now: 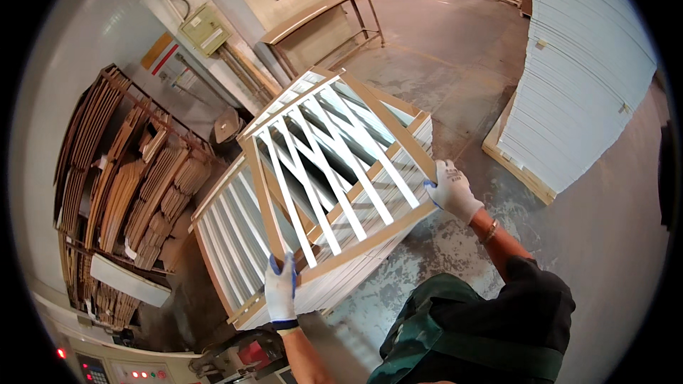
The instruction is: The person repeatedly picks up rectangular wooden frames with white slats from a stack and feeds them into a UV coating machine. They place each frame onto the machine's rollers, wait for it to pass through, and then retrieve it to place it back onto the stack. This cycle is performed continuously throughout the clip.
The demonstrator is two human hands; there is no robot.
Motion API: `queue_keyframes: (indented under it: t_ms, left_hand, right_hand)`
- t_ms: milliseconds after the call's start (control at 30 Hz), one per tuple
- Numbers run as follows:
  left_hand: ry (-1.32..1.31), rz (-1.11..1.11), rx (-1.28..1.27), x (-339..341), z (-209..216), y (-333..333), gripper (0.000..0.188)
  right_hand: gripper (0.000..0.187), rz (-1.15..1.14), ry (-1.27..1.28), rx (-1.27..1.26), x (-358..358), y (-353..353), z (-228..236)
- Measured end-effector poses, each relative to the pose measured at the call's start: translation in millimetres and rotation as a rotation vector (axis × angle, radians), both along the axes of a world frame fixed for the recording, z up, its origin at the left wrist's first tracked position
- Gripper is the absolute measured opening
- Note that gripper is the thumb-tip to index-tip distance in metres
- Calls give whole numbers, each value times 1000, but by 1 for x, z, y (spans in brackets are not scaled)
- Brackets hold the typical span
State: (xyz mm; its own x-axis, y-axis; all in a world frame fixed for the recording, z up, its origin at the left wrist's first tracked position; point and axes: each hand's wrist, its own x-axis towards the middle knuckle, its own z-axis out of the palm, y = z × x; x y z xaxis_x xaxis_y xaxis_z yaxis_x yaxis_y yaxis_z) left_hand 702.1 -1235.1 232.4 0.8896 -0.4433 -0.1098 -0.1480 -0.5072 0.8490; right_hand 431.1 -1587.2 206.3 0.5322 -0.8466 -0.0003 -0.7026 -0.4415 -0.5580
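A slatted frame with brown edges and white slats is tilted over a stack of similar slatted panels. My left hand, in a white glove with blue on the fingers, is closed on its near left corner. At its right corner, my right hand, gloved the same way, grips the edge. Dark gaps show between the slats, through to the panels below. The undersides of the frame and some of my fingers are hidden.
A tall stack of white panels stands on a wooden pallet at right. Brown boards fill a rack on the left. A bench is behind the stack, and a control panel is at lower left.
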Motion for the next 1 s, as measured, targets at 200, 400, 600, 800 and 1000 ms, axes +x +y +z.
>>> queue_keyframes:
  t_ms: [200,400,600,800,1000]
  left_hand:
    - [-55,78,40,-40,-12,22,34]
    - [-162,286,-12,-91,-56,129,20]
    - [60,738,-108,-211,-28,196,26]
    - [-25,1190,-29,-348,-59,255,30]
    - [96,1619,35,-469,-52,272,29]
  right_hand:
    - [43,71,-311,450,-34,-18,-9]
    - [43,363,-425,317,-12,34,-26]
    - [54,628,-461,499,34,104,-44]
    - [50,965,-228,786,85,186,-35]
    - [46,1319,10,861,119,294,-47]
